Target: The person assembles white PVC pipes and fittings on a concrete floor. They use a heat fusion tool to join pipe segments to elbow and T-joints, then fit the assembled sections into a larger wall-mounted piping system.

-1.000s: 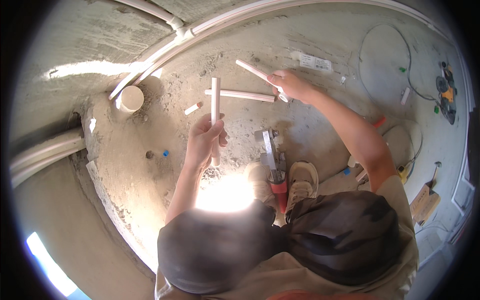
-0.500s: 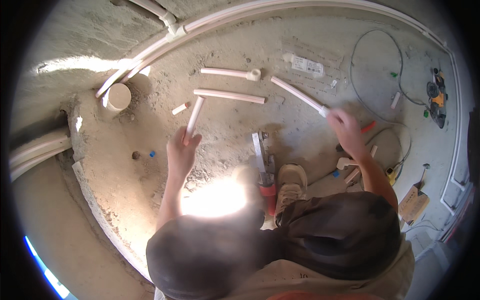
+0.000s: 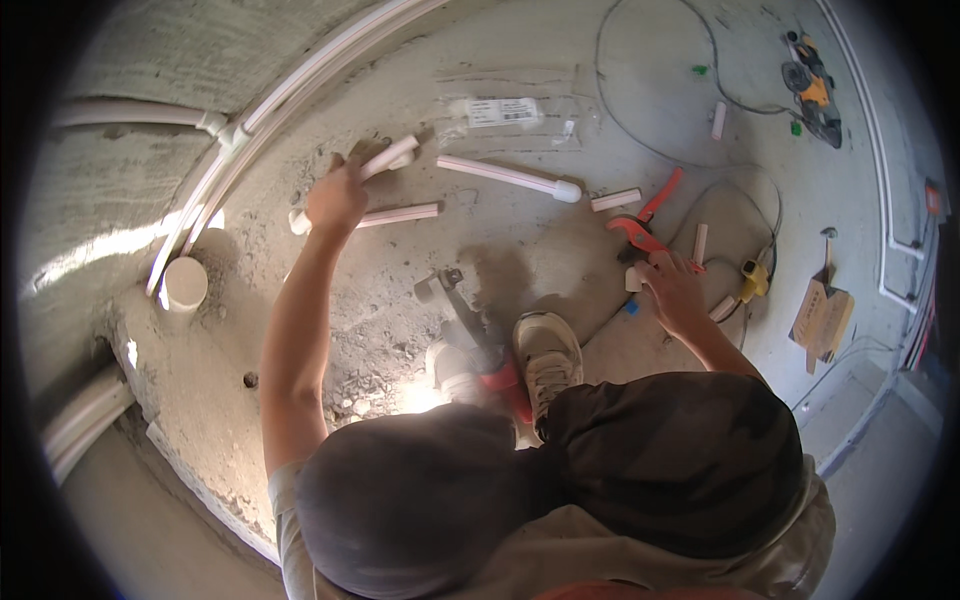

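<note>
On the concrete floor (image 3: 400, 265): pipe lengths and tools, scattered well within arm's reach and beyond.
Left hand (image 3: 338, 197): curled around a pale pipe (image 3: 392, 156), ahead and to the left, near a second pipe (image 3: 402, 214).
Right hand (image 3: 675, 290): at a red pipe cutter (image 3: 640, 236), right of the feet, just beside a white fitting (image 3: 633, 279); cannot tell whether gripping or merely touching.
Handling: probably best to take the cutter by its handles, fingertips clear of its mouth, and keep the pipe steady and free of grit.
Surface: rough, dusty, rubble and glare near the left shoe (image 3: 455, 372).
Room: bare cement wall (image 3: 140, 65), long pipe run (image 3: 285, 88) along its foot, power tool (image 3: 815, 95) far right.
</note>
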Available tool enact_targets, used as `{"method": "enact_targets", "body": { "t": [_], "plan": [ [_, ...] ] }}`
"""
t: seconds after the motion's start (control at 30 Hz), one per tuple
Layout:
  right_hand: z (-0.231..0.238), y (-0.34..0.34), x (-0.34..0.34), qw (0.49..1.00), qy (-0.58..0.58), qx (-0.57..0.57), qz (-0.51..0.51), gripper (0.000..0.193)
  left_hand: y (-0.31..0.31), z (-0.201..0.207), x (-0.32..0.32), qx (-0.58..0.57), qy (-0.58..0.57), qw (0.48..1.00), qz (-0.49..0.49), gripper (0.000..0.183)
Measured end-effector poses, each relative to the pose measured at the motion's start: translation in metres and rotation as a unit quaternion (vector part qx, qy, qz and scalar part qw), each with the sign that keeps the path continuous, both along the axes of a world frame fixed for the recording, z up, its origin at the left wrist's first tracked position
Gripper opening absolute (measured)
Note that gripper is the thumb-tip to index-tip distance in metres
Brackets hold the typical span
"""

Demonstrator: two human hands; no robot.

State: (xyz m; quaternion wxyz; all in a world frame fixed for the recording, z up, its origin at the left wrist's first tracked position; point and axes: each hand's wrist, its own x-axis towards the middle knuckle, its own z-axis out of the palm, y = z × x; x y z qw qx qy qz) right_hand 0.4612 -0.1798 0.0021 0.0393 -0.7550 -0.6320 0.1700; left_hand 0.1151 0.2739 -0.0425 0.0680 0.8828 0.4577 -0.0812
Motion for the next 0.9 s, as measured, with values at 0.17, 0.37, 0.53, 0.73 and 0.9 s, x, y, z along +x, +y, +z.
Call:
{"method": "enact_targets", "body": {
  "t": [0.17,0.37,0.53,0.73,0.9],
  "plan": [
    [0.013,0.024,-0.004,0.999,0.028,0.011,0.025,0.044,-0.009,0.042,0.002,0.072,-0.058,0.992,0.085,0.041],
    [0.064,0.114,-0.016,0.745,0.631,-0.073,-0.201,0.038,-0.077,0.106,-0.006,-0.220,-0.176,0.954,0.098,0.038],
    [0.054,0.192,-0.057,0.711,0.681,-0.102,-0.139,0.041,-0.126,0.133,-0.023,-0.254,-0.235,0.937,0.039,0.038],
    [0.053,0.216,-0.116,0.618,0.766,-0.116,-0.133,0.040,-0.139,0.141,-0.043,-0.075,-0.213,0.973,-0.047,0.027],
    [0.064,0.229,-0.120,0.642,0.742,-0.157,-0.111,0.049,-0.143,0.129,-0.043,0.008,-0.246,0.967,-0.067,0.022]
  ]
}}
